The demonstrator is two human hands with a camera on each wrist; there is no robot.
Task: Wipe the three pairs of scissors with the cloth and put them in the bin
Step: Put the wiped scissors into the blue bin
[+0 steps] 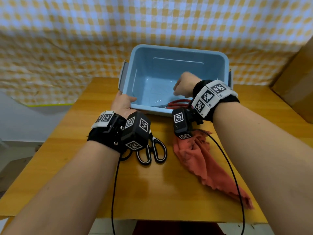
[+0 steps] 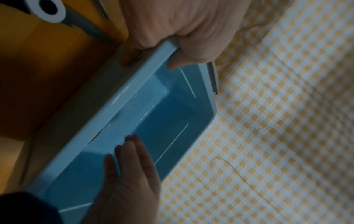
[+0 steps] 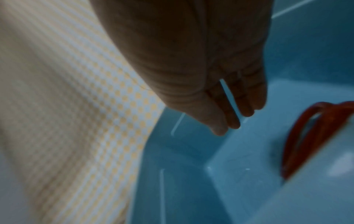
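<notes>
Yellow-and-white checked cloth (image 1: 67, 39) hangs behind a wooden desk (image 1: 160, 192) and lies under the far part of a light blue bin (image 1: 177, 53).

From the wrists outward: the left hand (image 1: 122, 104) grips the bin's near left corner, thumb inside the rim and fingers curled under it, as the left wrist view shows. The right hand (image 1: 183, 86) hangs over the inside of the bin, fingers straight and loose, holding nothing.

Red-handled scissors (image 1: 177, 104) lie on the bin floor against the near wall, just below the right hand; the right wrist camera hides part of them.

On the desk in front of the bin, black-and-white-handled scissors (image 1: 152, 151) lie just behind the left wrist, whose camera covers their blades. A second dark handle loop (image 1: 126, 156) shows beside them, mostly hidden. To their right, a rumpled orange-red cloth (image 1: 203, 163) spreads toward the desk's near edge, crossed by a black cable (image 1: 232, 172). A cardboard box (image 1: 296, 85) stands at the far right.
</notes>
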